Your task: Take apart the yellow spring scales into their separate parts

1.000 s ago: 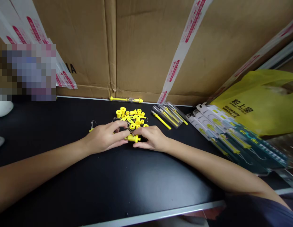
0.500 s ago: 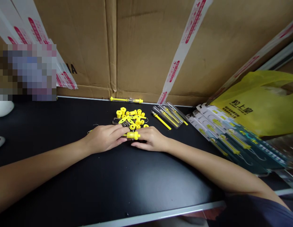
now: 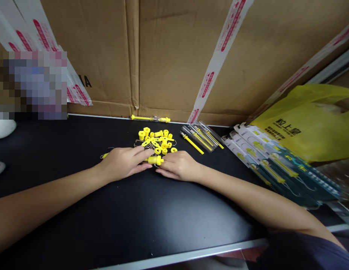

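My left hand [image 3: 122, 163] is closed around a yellow tube-shaped device [image 3: 154, 160], whose capped end sticks out to the right between my hands; a yellow piece with thin wire shows past the left side of that hand. My right hand [image 3: 178, 165] has its fingers bent together at the capped end, with a small bit of metal near the fingertips. What those fingers pinch is too small to make out. Just beyond both hands lies a pile of small yellow plastic parts [image 3: 164, 142] mixed with wire hooks and springs.
An assembled yellow tube [image 3: 150, 119] lies at the table's back edge, before a cardboard box [image 3: 169, 56]. Clear tubes with yellow rods [image 3: 202, 138] are to the right of the pile. Farther right are packaged cards [image 3: 276, 165] and a yellow bag [image 3: 312, 123]. A white object [image 3: 4, 126] stands left.
The yellow device has shifted slightly left with my left hand, and more of its far left end shows. My right hand has moved very little.
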A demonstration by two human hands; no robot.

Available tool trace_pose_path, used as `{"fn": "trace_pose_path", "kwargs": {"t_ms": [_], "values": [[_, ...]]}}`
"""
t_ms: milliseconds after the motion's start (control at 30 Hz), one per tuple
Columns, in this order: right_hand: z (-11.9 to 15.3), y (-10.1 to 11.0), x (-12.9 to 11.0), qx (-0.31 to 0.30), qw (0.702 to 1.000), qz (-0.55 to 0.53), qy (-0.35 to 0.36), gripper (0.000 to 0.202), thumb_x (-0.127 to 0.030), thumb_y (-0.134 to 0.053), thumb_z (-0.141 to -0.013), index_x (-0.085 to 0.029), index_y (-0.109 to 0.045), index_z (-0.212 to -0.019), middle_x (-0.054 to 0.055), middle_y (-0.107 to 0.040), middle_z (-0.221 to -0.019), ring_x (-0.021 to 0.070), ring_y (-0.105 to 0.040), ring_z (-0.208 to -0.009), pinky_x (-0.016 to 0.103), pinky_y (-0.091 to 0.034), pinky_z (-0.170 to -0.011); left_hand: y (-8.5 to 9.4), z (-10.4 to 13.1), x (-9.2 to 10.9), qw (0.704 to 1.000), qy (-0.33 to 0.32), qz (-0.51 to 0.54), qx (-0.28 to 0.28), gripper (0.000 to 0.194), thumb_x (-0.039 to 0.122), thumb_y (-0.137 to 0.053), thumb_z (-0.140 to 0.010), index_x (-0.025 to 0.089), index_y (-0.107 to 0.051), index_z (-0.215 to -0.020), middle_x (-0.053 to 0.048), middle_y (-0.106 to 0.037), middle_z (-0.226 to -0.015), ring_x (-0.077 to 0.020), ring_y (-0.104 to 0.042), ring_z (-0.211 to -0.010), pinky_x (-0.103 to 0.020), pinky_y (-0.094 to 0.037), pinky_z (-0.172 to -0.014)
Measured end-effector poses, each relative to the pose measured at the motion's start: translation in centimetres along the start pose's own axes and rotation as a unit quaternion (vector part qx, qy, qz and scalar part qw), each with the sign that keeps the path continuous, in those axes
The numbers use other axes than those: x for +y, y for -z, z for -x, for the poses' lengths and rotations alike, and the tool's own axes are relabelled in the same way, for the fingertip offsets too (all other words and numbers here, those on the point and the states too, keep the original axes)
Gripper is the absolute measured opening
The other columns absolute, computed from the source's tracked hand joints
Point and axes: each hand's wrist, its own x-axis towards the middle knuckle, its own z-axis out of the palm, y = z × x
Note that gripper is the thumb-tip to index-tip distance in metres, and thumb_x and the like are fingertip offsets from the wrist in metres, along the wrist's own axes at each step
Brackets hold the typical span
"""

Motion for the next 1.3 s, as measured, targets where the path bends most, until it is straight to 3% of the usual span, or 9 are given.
{"fn": "trace_pose_path", "kwargs": {"t_ms": [233,400,567,733,900,1067,1300], "values": [[-0.3,0.4,-0.2,0.031,0.998,0.053,0.009,0.028,-0.03,-0.044,-0.093,-0.016,-0.059,-0.072,0.0,-0.058,-0.062,0.0102,-0.053,-0.055,0.024,-0.036,-0.053,0.1,-0.1,0.0,1.0,-0.006,0.011,0.001,0.023,0.034,-0.04,-0.094,0.02,-0.053,-0.106,0.002,-0.065,-0.083,-0.0117,-0.064,-0.073,-0.021,-0.044,-0.062],[0.0,0.4,-0.3,0.067,0.997,0.047,-0.006,0.018,-0.028,-0.05,-0.091,-0.016,-0.062,-0.096,0.003,-0.067,-0.079,0.0124,-0.062,-0.067,0.023,-0.045,-0.058,0.0,-0.3,0.2,1.0,0.018,0.01,0.001,0.02,0.032,-0.041,-0.092,0.018,-0.054,-0.097,0.002,-0.065,-0.081,-0.0116,-0.064,-0.069,-0.021,-0.043,-0.057],[0.3,-0.2,0.1,0.044,0.996,-0.026,-0.067,0.02,-0.024,-0.047,-0.092,-0.017,-0.061,-0.104,0.005,-0.068,-0.098,0.0135,-0.065,-0.085,0.023,-0.05,-0.069,-0.1,-0.4,0.3,0.999,0.051,-0.019,-0.007,0.021,0.034,-0.043,-0.091,0.017,-0.056,-0.092,0.0,-0.065,-0.077,-0.0125,-0.062,-0.06,-0.022,-0.039,-0.049],[0.3,-0.3,0.0,0.045,0.997,-0.016,-0.058,0.018,-0.022,-0.046,-0.092,-0.016,-0.06,-0.101,0.002,-0.068,-0.081,0.0109,-0.063,-0.071,0.022,-0.045,-0.06,0.0,-0.3,0.4,0.997,0.06,-0.033,-0.025,0.023,0.035,-0.042,-0.092,0.018,-0.056,-0.094,-0.001,-0.066,-0.078,-0.0132,-0.061,-0.059,-0.021,-0.037,-0.047],[-0.1,0.5,-0.4,0.039,0.995,0.088,0.004,0.023,-0.023,-0.044,-0.093,-0.016,-0.058,-0.076,-0.002,-0.058,-0.06,0.0097,-0.052,-0.053,0.025,-0.033,-0.051,0.0,-0.3,0.5,0.999,0.026,-0.025,-0.036,0.024,0.035,-0.04,-0.093,0.018,-0.054,-0.101,-0.001,-0.065,-0.08,-0.0132,-0.062,-0.065,-0.021,-0.04,-0.052],[-0.1,0.7,-0.4,0.013,0.993,0.107,0.037,0.026,-0.026,-0.041,-0.095,-0.017,-0.053,-0.074,-0.002,-0.053,-0.059,0.0099,-0.046,-0.053,0.028,-0.026,-0.049,0.0,-0.1,0.7,0.997,0.012,-0.039,-0.058,0.028,0.037,-0.036,-0.094,0.018,-0.055,-0.104,-0.001,-0.063,-0.078,-0.0123,-0.062,-0.065,-0.02,-0.039,-0.052],[-0.1,0.8,-0.4,-0.005,0.992,0.107,0.066,0.022,-0.022,-0.042,-0.094,-0.019,-0.051,-0.075,-0.003,-0.053,-0.061,0.0103,-0.046,-0.054,0.029,-0.028,-0.052,0.0,0.0,0.8,0.996,0.005,-0.061,-0.059,0.028,0.038,-0.035,-0.095,0.018,-0.053,-0.102,0.0,-0.064,-0.076,-0.0138,-0.062,-0.059,-0.023,-0.036,-0.045]]}}
